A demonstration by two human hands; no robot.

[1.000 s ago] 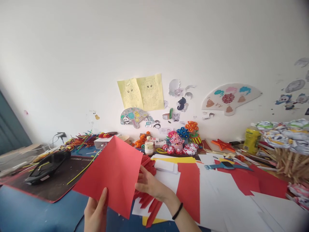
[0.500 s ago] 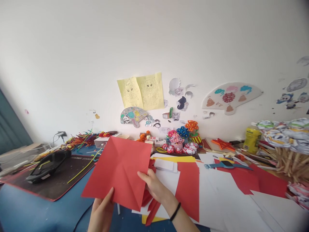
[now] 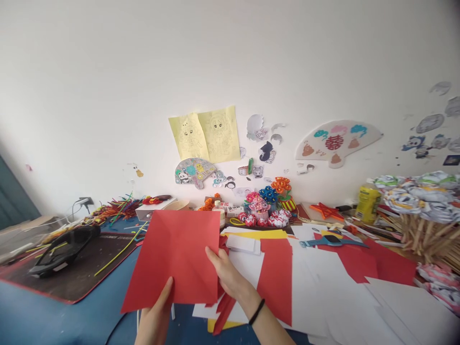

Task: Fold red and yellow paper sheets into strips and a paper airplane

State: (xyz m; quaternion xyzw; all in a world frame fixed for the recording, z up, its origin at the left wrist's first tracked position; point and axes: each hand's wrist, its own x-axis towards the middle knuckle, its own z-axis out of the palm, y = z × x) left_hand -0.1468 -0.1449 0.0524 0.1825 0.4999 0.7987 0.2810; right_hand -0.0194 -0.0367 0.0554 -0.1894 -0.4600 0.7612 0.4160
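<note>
Red paper sheet [image 3: 176,258] held near-upright, faintly creased, one corner lowest.

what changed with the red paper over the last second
The red paper sheet has turned in both hands: a corner pointed down a second ago, and now its bottom edge lies nearly level. The left hand moved rightward along the lower edge; the right hand keeps its grip on the right edge. The cluttered craft table looks unchanged.

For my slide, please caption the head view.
Both hands, left hand and right hand, hold red paper above a table.
</note>
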